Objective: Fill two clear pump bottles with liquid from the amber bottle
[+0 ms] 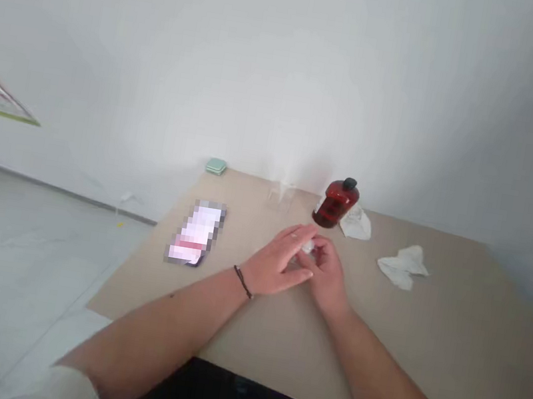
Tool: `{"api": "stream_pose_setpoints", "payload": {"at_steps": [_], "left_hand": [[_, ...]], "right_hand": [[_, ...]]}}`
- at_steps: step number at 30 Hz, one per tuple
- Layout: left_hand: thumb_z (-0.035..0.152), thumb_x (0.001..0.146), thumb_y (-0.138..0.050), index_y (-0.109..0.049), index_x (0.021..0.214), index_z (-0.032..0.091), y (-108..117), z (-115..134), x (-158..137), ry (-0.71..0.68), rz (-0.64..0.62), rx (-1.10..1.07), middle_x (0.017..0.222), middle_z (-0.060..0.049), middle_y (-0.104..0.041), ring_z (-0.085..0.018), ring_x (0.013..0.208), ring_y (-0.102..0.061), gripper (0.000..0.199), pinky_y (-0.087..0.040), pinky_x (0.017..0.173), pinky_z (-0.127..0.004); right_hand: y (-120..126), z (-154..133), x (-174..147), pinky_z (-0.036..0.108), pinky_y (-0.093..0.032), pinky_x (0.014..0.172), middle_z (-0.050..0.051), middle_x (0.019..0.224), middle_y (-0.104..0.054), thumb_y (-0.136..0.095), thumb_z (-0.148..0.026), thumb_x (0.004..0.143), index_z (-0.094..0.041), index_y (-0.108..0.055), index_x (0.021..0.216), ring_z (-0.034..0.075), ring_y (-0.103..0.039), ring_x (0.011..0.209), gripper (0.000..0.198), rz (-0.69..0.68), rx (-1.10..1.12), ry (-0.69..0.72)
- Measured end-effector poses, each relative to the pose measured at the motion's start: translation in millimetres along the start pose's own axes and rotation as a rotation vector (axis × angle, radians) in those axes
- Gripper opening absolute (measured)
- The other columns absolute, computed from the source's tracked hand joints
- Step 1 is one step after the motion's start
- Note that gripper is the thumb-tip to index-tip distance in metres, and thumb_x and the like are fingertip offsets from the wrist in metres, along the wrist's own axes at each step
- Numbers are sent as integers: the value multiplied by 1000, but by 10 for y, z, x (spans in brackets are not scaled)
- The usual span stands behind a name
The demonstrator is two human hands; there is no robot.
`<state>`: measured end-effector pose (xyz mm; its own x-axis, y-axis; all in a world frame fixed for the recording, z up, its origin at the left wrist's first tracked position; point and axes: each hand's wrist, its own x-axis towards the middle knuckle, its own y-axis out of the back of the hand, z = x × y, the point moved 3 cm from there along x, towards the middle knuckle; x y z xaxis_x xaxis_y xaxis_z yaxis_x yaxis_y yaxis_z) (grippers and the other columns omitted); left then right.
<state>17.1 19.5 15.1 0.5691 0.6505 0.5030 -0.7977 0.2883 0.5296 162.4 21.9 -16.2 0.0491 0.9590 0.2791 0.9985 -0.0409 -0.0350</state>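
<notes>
Both of my hands meet over the middle of the table. My right hand is closed, with thumb and fingers pinching a small whitish object whose kind I cannot make out. My left hand lies against it from the left, fingers stretched out and thumb apart. Its fingertips reach the whitish object, partly covering it. Just beyond the hands stands a dark red-brown bottle with a black cap and a white label on its side. A crumpled white tissue lies by the bottle's base.
Another crumpled tissue rests right of my hands. A lit phone lies at the left of the beige table. A clear container and a small green case sit near the wall.
</notes>
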Motion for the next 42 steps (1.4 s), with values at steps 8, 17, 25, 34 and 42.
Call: {"api": "stream_pose_setpoints", "payload": {"at_steps": [8,17,25,34,42], "left_hand": [[39,93,-57,-18,157,27,-26,-40,-33,-11,48,-13,158,-14,-35,-33,147,-30,76,-30,120,-58],[38,93,-57,-16,157,27,-14,-72,-40,-28,53,-7,155,-14,-38,-33,144,-33,77,-31,118,-58],[40,94,-56,-16,158,28,-25,-109,-42,-27,48,-32,155,-13,-38,-33,143,-34,76,-31,118,-59],[40,96,-53,-17,157,29,-36,-137,-16,-44,68,-41,154,-13,-40,-31,142,-36,72,-31,118,-57],[38,98,-50,-15,157,31,-43,-130,-9,-40,78,-33,156,-12,-38,-29,142,-36,69,-31,118,-56]], "right_hand": [[-9,35,4,41,-45,92,2,102,-65,-80,-41,75,-26,-64,90,22,-61,97,27,4,-34,-12],[-37,28,13,43,-48,91,3,101,-67,-77,-45,76,-26,-64,92,23,-62,95,28,-2,-58,6],[-34,2,11,46,-46,94,5,106,-66,-72,-43,81,-25,-62,95,25,-61,100,24,-29,-153,35],[-28,-73,-1,47,-44,100,7,115,-64,-63,-40,88,-27,-64,102,25,-59,110,19,-49,-282,145],[-10,-81,-4,48,-40,107,7,119,-62,-58,-45,92,-28,-67,108,26,-56,117,24,-91,-314,161]]}}
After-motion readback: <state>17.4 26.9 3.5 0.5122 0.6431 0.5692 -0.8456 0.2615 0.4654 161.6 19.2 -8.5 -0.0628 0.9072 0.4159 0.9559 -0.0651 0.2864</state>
